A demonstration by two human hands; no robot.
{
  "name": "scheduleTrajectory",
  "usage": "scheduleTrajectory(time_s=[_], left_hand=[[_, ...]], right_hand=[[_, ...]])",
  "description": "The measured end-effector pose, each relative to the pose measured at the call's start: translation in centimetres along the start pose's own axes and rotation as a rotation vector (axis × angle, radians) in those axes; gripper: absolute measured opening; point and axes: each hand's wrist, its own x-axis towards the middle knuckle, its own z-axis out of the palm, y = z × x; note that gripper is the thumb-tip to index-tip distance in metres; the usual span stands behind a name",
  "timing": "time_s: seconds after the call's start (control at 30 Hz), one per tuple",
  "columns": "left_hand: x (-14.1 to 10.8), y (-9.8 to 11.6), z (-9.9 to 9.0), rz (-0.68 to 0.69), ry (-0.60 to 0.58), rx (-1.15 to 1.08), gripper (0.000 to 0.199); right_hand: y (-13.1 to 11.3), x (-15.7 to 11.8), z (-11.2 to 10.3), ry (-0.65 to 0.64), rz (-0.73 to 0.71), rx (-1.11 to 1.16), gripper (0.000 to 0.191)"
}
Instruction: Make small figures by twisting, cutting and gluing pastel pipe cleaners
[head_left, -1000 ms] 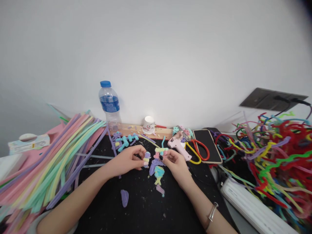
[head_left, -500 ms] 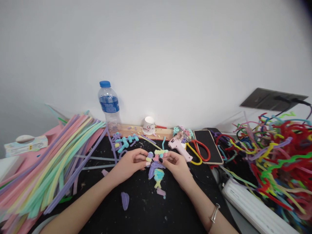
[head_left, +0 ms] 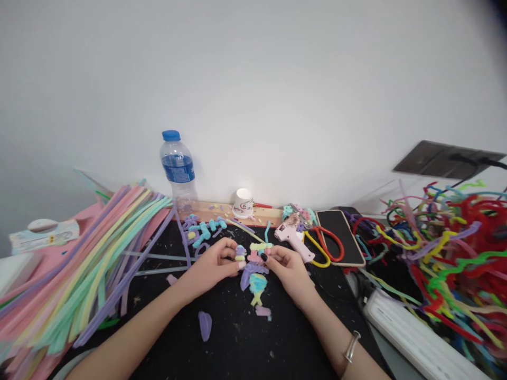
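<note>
My left hand (head_left: 219,259) is closed in a pinch on a small purple-and-yellow pipe-cleaner piece (head_left: 240,252). Opposite it, my right hand (head_left: 288,270) pinches a pastel pipe-cleaner piece (head_left: 258,247) with yellow and pink parts; the fingertips hide some of it. A narrow gap separates the two pieces. Just below lie purple pipe-cleaner shapes (head_left: 247,277), a blue-and-yellow one (head_left: 258,285) and a small pink scrap (head_left: 262,311) on the black mat (head_left: 237,353). A lone purple petal-like piece (head_left: 205,325) rests nearer to me.
Long pastel pipe cleaners (head_left: 99,253) fill the left, beside a water bottle (head_left: 178,169). A paper cup (head_left: 243,203) stands at the back. Right of my hands lie a pink glue gun (head_left: 295,240), scissors (head_left: 332,248), a phone (head_left: 343,237), a power strip (head_left: 415,332) and tangled pipe cleaners (head_left: 455,253).
The purple-and-yellow piece at my left fingertips has shifted slightly left, and more of it shows. The gap to the piece in my right hand is wider.
</note>
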Motion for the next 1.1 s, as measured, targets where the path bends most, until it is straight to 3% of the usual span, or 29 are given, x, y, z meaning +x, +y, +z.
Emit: scheduleTrajectory(time_s=[0.13,0.43,0.57,0.73,1.1], left_hand=[[0.1,0.2,0.2,0.006,0.021,0.126,0.044],[0.1,-0.2,0.5,0.046,-0.002,0.054,0.03],[0.0,0.0,0.6,0.021,0.038,0.002,0.031],[-0.3,0.6,0.7,0.015,0.035,-0.065,0.031],[-0.3,0.4,1.1,0.005,0.032,-0.064,0.031]], right_hand=[[0.0,-0.1,0.1,-0.005,0.007,-0.012,0.024],[0.1,-0.1,-0.1,-0.043,-0.064,-0.071,0.027],[0.3,-0.4,-0.4,-0.024,-0.108,-0.296,0.04],[0.2,-1.1,0.0,-0.094,-0.161,-0.512,0.056],[-0.1,-1.2,0.0,-0.068,-0.081,-0.302,0.045]])
